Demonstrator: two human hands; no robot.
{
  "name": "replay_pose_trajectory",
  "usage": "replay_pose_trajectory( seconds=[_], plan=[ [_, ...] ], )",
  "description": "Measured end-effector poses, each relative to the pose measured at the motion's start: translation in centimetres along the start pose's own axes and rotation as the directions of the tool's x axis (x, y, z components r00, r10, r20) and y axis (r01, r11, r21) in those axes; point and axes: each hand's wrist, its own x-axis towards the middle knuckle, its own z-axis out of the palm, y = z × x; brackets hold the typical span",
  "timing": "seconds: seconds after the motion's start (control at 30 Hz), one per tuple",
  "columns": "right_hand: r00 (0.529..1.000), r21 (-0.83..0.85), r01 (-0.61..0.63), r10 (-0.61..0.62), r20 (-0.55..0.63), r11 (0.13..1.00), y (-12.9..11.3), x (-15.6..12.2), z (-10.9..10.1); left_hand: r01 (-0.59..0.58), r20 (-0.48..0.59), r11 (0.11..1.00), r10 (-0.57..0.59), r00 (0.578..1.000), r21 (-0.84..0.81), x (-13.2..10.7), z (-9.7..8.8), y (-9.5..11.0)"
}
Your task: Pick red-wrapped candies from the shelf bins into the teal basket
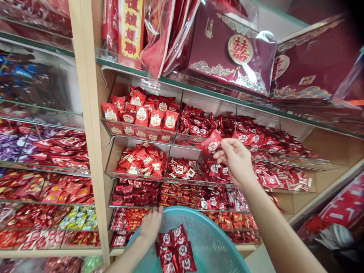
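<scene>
My right hand is raised in front of the candy shelves and pinches a small red candy packet between thumb and fingers, just below the bin of dark red wrapped candies. My left hand grips the far rim of a teal plastic basket held low in front of me. Several red candy packets with white round marks lie in the basket near that hand.
Glass-fronted bins of red packets fill the wooden shelving in several tiers. Large maroon gift boxes in plastic wrap sit on the top glass shelf. More candy shelves stand to the left; red packages lie at the right.
</scene>
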Motion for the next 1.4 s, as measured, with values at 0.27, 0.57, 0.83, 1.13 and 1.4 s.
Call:
replay_pose_trajectory(
  seconds=[0.27, 0.57, 0.83, 1.13, 1.4],
  plan=[
    [0.798, 0.149, -0.547, 0.459, 0.391, 0.824, 9.4, -11.1, -1.4, -0.017, -0.020, 1.000, 0.017, 1.000, -0.009, 0.1, 0.3, 0.2],
    [0.691, -0.122, -0.516, 0.497, 0.525, 0.848, 14.7, -16.1, -2.5, -0.027, 0.013, 1.000, 0.027, 1.000, -0.005, -0.2, -0.1, 0.8],
    [0.438, -0.220, -0.570, 0.520, 0.733, 0.791, 16.2, -18.2, -3.0, -0.013, 0.018, 1.000, 0.013, 1.000, -0.022, -0.3, -0.4, 1.0],
    [0.444, -0.231, -0.652, 0.611, 0.655, 0.722, 18.6, -19.9, -3.5, -0.031, 0.030, 0.999, 0.031, 0.999, -0.011, -0.4, -0.7, 1.4],
    [0.391, -0.034, -0.879, 0.758, 0.523, 0.476, 18.0, -20.3, -3.3, -0.037, 0.033, 0.999, 0.036, 0.999, 0.006, -0.6, -0.8, 1.5]
  ],
)
